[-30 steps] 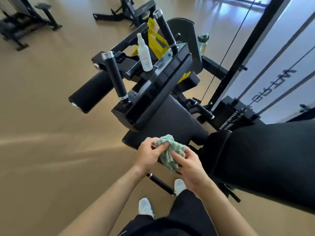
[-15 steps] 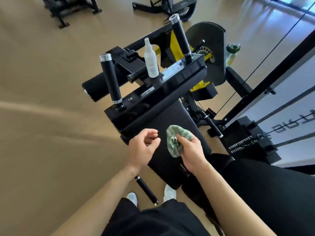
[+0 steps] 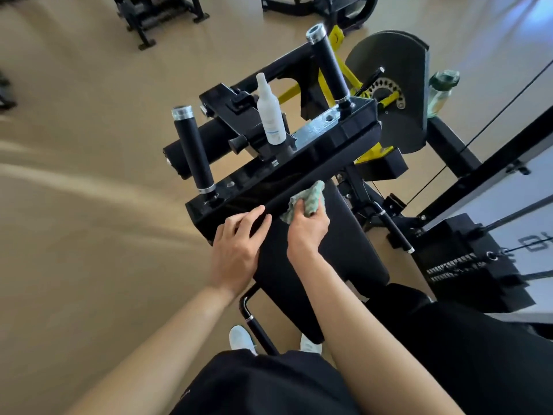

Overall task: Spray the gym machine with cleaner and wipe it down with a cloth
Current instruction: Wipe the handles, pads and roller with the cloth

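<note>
1. Standing at the gym machine [image 3: 398, 94], looking down along two bare forearms.
2. Right hand [image 3: 308, 232]: fingers curled round a bunched green cloth [image 3: 309, 199], gripping it and pressing it to the top of the sloping black pad [image 3: 347, 265], right under the edge of the glossy black frame bar [image 3: 299, 172].
3. Left hand [image 3: 236, 250]: fingers straight and slightly spread, holding nothing, fingertips resting on the near end of that same bar, just beside the cloth.
4. Upright on top of the frame, between two upright black handles [image 3: 196, 157]: a white spray bottle [image 3: 270, 115], untouched and well apart from both hands.
5. Behind the frame, on the right: a dark round plate with yellow struts, and a green-capped water bottle [image 3: 441, 91] tucked beside it.
6. Further right, lower down: a black weight stack [image 3: 454, 268] with cables running across a pale panel.
7. Underneath it all: tan floor [image 3: 89, 235], white shoes [image 3: 239, 338] and dark shorts at the bottom edge.
8. Along the top edge: parts of other black gym equipment [image 3: 158, 16], too cut off to identify.
</note>
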Demonstrator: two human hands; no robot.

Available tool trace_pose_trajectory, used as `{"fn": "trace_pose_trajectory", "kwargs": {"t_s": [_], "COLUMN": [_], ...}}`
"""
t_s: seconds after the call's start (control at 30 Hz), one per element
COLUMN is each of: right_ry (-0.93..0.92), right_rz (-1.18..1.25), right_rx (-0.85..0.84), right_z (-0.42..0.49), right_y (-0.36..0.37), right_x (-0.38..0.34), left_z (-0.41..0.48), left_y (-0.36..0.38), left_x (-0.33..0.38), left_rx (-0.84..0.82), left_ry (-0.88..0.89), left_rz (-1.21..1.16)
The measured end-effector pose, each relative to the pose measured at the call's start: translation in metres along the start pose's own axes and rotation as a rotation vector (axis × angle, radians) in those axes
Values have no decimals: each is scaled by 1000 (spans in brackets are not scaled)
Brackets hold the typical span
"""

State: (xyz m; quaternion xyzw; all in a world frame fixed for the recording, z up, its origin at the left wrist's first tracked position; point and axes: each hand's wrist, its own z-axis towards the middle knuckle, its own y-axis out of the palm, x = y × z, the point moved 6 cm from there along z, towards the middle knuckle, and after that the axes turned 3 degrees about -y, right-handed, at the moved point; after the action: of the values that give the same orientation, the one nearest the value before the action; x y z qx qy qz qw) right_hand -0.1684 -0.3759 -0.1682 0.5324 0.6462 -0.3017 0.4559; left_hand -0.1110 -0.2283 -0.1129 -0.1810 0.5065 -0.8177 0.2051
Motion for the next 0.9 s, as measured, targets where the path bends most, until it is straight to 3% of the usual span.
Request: {"fn": "trace_pose_trajectory", "kwargs": {"t_s": [0.23,0.4,0.57,0.7,0.9], "right_ry": [198,314,306,255,209], "right_rz": [136,346,423,399,105], "right_rx": [-56,56,137,135,65], "right_z": [1,59,120,164,158], "right_y": [4,-3,-17,-32,-22], "right_x": [24,-1,-43,-77,-74], "left_z": [6,23,30,31,31], "left_y": [7,10,16,19,18], "left_x": [3,7,8,6,6], "left_rx": [25,82,99,97,85], "left_ry": [24,65,86,83,51], "left_rz": [165,244,265,253,233]}}
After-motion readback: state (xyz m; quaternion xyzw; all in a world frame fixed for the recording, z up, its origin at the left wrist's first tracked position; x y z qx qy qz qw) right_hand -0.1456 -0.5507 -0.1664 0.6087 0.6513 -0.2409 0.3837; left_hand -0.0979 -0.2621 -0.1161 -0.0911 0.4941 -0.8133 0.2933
